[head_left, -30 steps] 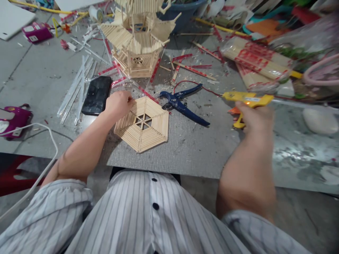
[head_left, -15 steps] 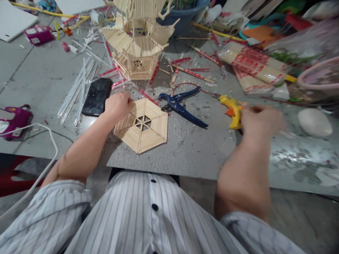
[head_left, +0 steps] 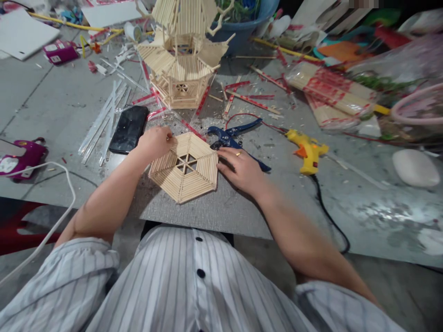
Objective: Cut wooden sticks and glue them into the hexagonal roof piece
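Note:
A hexagonal panel of thin wooden sticks, with a spoked opening at its centre, lies flat near the table's front edge. My left hand is closed at its upper left edge, fingers curled and fingertips partly hidden. At the right edge, my right hand touches the panel with its fingertips, fingers stretched and slightly apart. Blue cutting pliers lie just behind that hand, which covers part of them. Farther right, a yellow glue gun lies on its side on the table.
A tiered stick pavilion stands at the back. Left are a black phone, clear glue sticks and a purple glue gun. Bagged sticks and a white oval object lie right. A black cord hangs over the front edge.
My right hand has left the yellow glue gun, which now lies on the table, and has moved left to the panel's right edge. My left hand stays at the panel's upper left.

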### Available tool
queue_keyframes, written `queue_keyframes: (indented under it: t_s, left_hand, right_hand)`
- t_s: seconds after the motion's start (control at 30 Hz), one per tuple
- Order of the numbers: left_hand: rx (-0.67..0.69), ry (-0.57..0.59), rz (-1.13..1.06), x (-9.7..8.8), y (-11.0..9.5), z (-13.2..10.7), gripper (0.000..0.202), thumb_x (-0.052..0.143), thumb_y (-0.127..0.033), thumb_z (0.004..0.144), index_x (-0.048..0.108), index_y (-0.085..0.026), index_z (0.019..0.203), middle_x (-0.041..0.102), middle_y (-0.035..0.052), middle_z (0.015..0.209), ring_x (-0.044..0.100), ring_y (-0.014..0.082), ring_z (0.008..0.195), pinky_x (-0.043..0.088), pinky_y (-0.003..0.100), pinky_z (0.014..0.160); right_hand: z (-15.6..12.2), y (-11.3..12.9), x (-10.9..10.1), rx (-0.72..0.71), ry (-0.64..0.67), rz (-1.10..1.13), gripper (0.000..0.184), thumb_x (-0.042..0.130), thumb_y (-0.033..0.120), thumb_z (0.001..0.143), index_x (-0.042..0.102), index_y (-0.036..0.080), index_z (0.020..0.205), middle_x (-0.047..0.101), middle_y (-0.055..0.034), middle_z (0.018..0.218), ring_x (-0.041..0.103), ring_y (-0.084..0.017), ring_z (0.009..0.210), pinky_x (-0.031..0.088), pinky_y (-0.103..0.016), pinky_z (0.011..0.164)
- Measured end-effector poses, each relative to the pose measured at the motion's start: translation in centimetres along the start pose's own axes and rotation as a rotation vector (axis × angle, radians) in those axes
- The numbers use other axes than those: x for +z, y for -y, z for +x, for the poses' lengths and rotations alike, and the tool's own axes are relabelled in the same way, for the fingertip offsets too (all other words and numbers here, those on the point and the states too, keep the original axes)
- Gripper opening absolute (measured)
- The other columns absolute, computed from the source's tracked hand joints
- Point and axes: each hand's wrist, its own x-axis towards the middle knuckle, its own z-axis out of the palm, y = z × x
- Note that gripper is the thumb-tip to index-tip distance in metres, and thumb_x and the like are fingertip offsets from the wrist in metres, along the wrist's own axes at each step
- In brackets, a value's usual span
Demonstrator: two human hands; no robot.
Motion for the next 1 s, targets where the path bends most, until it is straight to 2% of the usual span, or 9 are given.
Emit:
queue_keyframes:
  t_s: [0.13, 0.3, 0.5, 0.63, 0.77, 0.87, 1.0]
  left_hand:
    - [0.060, 0.045, 0.007, -0.3, 0.0, 0.0, 0.043, 0.046, -0.040, 0.081, 0.065, -0.017, 0.112, 0.066, 0.0148, 0.107, 0.062, 0.0246, 0.095, 0.047, 0.035, 0.082]
    - [0.113, 0.101, -0.010, -0.5, 0.1, 0.0, 0.045, 0.046, -0.029, 0.079, 0.063, -0.015, 0.118, 0.066, 0.0135, 0.102, 0.062, 0.0232, 0.093, 0.047, 0.033, 0.082]
    - [0.179, 0.170, -0.074, -1.0, -0.6, -0.6, 0.056, 0.051, -0.022, 0.076, 0.055, -0.014, 0.131, 0.059, 0.0173, 0.125, 0.060, 0.0256, 0.104, 0.046, 0.034, 0.090]
    - [0.193, 0.222, -0.187, -1.5, -1.5, -0.9, 0.060, 0.053, -0.020, 0.076, 0.051, -0.015, 0.135, 0.059, 0.0130, 0.129, 0.060, 0.0214, 0.103, 0.046, 0.029, 0.088]
    - [0.119, 0.191, -0.359, -1.3, -1.9, -0.9, 0.053, 0.052, -0.018, 0.075, 0.058, -0.017, 0.128, 0.067, 0.0074, 0.115, 0.062, 0.0154, 0.092, 0.046, 0.024, 0.081]
    - [0.066, 0.115, -0.477, -0.5, -1.6, -0.8, 0.044, 0.055, -0.025, 0.077, 0.064, -0.016, 0.119, 0.069, 0.0059, 0.105, 0.061, 0.0128, 0.083, 0.046, 0.023, 0.076]
    - [0.095, 0.032, -0.461, 0.3, -0.6, -0.6, 0.037, 0.054, -0.028, 0.079, 0.067, -0.017, 0.111, 0.071, 0.0042, 0.095, 0.059, 0.0115, 0.075, 0.046, 0.024, 0.072]
  right_hand:
    - [0.0, -0.1, 0.2, -0.054, 0.015, -0.033, 0.037, 0.046, 0.038, 0.093, 0.066, 0.014, 0.113, 0.065, -0.0145, 0.120, 0.060, -0.027, 0.109, 0.046, -0.047, 0.095]
    - [0.1, 0.0, -0.2, -0.034, -0.032, 0.045, 0.031, 0.050, 0.036, 0.091, 0.069, 0.014, 0.100, 0.071, -0.0130, 0.102, 0.064, -0.025, 0.098, 0.051, -0.042, 0.087]
    - [-0.1, -0.2, -0.9, 0.063, 0.008, 0.118, 0.024, 0.053, 0.037, 0.087, 0.069, 0.019, 0.088, 0.070, -0.0084, 0.084, 0.065, -0.022, 0.082, 0.051, -0.037, 0.075]
    - [-0.2, -0.4, -1.1, 0.099, 0.049, 0.131, 0.027, 0.053, 0.040, 0.085, 0.071, 0.020, 0.087, 0.070, -0.0064, 0.078, 0.063, -0.021, 0.072, 0.048, -0.036, 0.070]
    - [-0.3, -0.6, -1.2, 0.099, 0.082, 0.128, 0.028, 0.054, 0.043, 0.083, 0.072, 0.021, 0.085, 0.070, -0.0060, 0.074, 0.061, -0.021, 0.067, 0.047, -0.036, 0.067]
    - [-0.3, -0.7, -1.2, 0.093, 0.098, 0.150, 0.028, 0.055, 0.043, 0.083, 0.072, 0.022, 0.084, 0.070, -0.0053, 0.072, 0.060, -0.020, 0.065, 0.046, -0.035, 0.067]
    - [-0.4, -0.7, -1.2, 0.104, 0.096, 0.171, 0.026, 0.057, 0.042, 0.082, 0.073, 0.022, 0.084, 0.069, -0.0056, 0.071, 0.059, -0.019, 0.064, 0.046, -0.035, 0.066]
